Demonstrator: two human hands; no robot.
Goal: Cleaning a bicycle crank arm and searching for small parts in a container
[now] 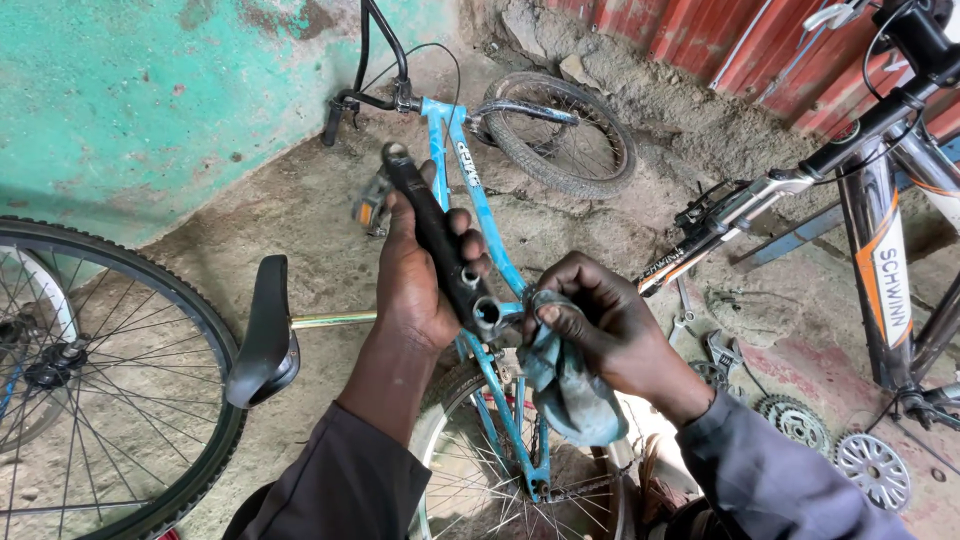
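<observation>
Over the blue bike frame [480, 200] | left hand [415, 285] – grip around black crank arm [435, 240] | right hand [600, 325] – grip pinching blue rag [565, 385]

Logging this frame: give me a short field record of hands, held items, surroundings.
left hand: grips black crank arm, pedal at far end
right hand: holds blue rag by crank's hole end
below: blue bicycle frame lying on dirt floor
left: spoked wheel, black saddle
right: sprockets, upright bicycle

left hand [415, 275]: grips black crank arm [435, 235] | right hand [600, 325]: holds blue rag [565, 385]
</observation>
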